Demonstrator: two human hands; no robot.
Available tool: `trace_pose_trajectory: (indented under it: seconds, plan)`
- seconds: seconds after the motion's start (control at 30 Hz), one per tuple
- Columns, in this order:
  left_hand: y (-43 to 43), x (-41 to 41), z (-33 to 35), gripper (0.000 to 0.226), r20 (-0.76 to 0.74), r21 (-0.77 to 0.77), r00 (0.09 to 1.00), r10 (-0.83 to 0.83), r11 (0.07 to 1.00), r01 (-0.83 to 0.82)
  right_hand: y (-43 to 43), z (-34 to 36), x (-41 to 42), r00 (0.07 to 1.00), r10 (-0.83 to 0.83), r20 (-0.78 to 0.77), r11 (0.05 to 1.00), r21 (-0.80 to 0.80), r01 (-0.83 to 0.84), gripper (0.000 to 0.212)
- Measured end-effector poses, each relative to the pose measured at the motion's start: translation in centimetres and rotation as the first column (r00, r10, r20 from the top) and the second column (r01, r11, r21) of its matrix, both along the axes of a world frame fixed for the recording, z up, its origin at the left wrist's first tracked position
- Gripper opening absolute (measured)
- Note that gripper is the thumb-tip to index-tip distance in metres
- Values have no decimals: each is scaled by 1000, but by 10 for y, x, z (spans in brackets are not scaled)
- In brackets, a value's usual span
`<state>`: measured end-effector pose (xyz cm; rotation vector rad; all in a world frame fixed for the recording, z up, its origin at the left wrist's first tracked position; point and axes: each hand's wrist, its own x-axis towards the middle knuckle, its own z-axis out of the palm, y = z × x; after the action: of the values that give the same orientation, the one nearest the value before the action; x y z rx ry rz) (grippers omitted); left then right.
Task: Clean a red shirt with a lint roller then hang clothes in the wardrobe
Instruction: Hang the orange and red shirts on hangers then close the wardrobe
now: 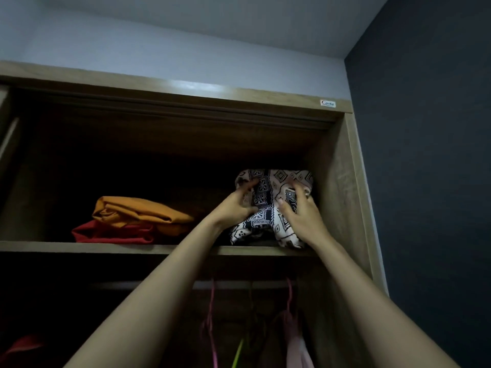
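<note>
I look up into a wooden wardrobe [342, 187]. A folded black-and-white patterned garment [268, 208] sits at the right end of its upper shelf [106, 247]. My left hand [233, 205] grips the garment's left side and my right hand [300, 211] grips its right side, both arms reaching up. Further left on the same shelf lies a folded red garment [111, 233] with a folded orange garment [140, 212] stacked on it.
Below the shelf runs a hanging rail [239, 285] with pink hangers [211, 314] and a green one [237, 353]. A pale pink garment [295, 343] hangs at the right. Something red [21, 346] shows at the lower left. A dark wall [425, 155] stands to the right.
</note>
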<state>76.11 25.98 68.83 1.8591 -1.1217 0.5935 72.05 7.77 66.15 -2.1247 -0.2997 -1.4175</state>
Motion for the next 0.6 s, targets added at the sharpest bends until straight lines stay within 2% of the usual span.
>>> trace_pose_trajectory:
  seconds: [0.07,0.13,0.23,0.3,0.4,0.5,0.6]
  plan:
    - [1,8,1,68,56,97,987,148,984,-153,-8,-4,11,983,-84,-165,996,-47,77,63]
    - [0,12,1,60,94,181,950,297,933,-310,-11,-8,13,952,-155,-263,988,-61,144,64]
    - [1,8,0,54,97,187,908,407,889,-418,-7,-18,2,943,-203,-265,979,-65,193,63]
    - [5,-1,-7,50,85,99,916,392,911,-399,1,-28,-14,953,-217,-213,976,-85,203,62]
    - [16,-12,-29,54,172,10,947,273,960,-279,12,-47,-33,968,-191,-162,978,-117,174,67]
    - [27,-18,-47,63,246,163,955,165,964,-209,13,-58,-34,939,-317,-130,929,-240,280,63]
    - [33,-14,-46,62,326,286,915,236,898,-334,8,-53,-25,896,-420,-141,883,-290,369,55]
